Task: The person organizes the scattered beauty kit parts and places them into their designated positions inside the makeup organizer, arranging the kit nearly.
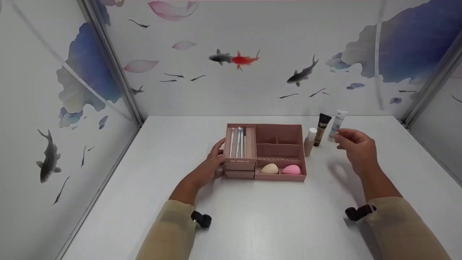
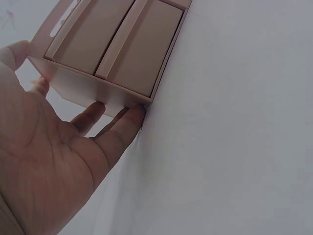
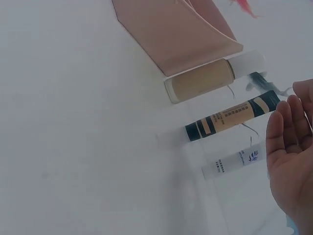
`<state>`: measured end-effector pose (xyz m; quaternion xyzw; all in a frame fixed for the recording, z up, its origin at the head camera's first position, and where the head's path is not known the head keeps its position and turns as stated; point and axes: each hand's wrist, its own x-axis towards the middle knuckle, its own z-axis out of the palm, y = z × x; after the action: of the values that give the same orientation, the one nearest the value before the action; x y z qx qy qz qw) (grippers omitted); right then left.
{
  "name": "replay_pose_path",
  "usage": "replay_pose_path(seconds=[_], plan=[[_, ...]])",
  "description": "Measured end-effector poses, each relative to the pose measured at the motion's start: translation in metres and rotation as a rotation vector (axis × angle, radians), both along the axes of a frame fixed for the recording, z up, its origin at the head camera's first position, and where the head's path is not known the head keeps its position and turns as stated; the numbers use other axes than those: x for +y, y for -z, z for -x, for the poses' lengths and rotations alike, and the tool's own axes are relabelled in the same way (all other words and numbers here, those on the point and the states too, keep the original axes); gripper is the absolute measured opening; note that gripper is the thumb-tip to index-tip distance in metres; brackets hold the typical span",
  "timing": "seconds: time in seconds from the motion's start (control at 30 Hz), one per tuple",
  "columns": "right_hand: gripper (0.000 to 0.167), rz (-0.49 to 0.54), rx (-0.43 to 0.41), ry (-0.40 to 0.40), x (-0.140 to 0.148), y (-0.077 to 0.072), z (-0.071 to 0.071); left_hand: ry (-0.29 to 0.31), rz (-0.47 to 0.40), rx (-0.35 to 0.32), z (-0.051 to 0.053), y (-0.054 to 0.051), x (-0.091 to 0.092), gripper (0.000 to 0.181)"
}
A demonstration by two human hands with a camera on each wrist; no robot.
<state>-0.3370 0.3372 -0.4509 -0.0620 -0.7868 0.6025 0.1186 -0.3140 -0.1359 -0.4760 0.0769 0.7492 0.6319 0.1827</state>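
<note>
A pink desk organizer (image 1: 279, 177) stands on the white table. My left hand (image 1: 211, 164) touches its left side, with the fingers extended along the side wall in the left wrist view and the thumb by its upper edge. Two drawer fronts (image 2: 142, 49) face that camera. To the right, my right hand (image 1: 361, 150) is beside a white tube (image 1: 338, 121), fingers slightly bent. The fingers hide part of the tube in the right wrist view, and nothing shows pinched between them. A black-and-beige tube (image 1: 320, 131) and a white-capped foundation bottle (image 1: 309, 144) stand between hand and organizer.
White pencil-like sticks (image 1: 237, 142) lie in the organizer's left top compartment. A cream makeup sponge (image 1: 269, 168) and a pink makeup sponge (image 1: 291, 169) sit in its front compartments. Printed white panels (image 1: 252, 94) enclose the table's back and sides.
</note>
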Motion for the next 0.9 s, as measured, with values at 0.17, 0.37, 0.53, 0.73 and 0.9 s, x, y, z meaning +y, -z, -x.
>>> replay_pose_path(seconds=[0.17,0.37,0.53,0.73,0.9], plan=[[0.051,0.002,-0.061,0.110,0.011,-0.016,0.010,0.014,0.000,0.018,0.000,0.001,0.000,0.061],[0.055,0.024,-0.099,0.175,0.023,-0.031,0.026,0.025,-0.003,0.025,-0.001,0.002,-0.002,0.060],[0.056,0.048,-0.112,0.167,0.030,-0.039,0.038,0.019,-0.018,0.018,-0.001,0.001,-0.003,0.061],[0.061,0.065,-0.122,0.170,0.031,-0.041,0.051,-0.001,-0.043,-0.014,0.000,0.000,-0.002,0.060],[0.067,0.023,-0.164,0.145,0.030,-0.038,0.062,-0.010,-0.051,-0.024,-0.001,0.000,-0.001,0.061]])
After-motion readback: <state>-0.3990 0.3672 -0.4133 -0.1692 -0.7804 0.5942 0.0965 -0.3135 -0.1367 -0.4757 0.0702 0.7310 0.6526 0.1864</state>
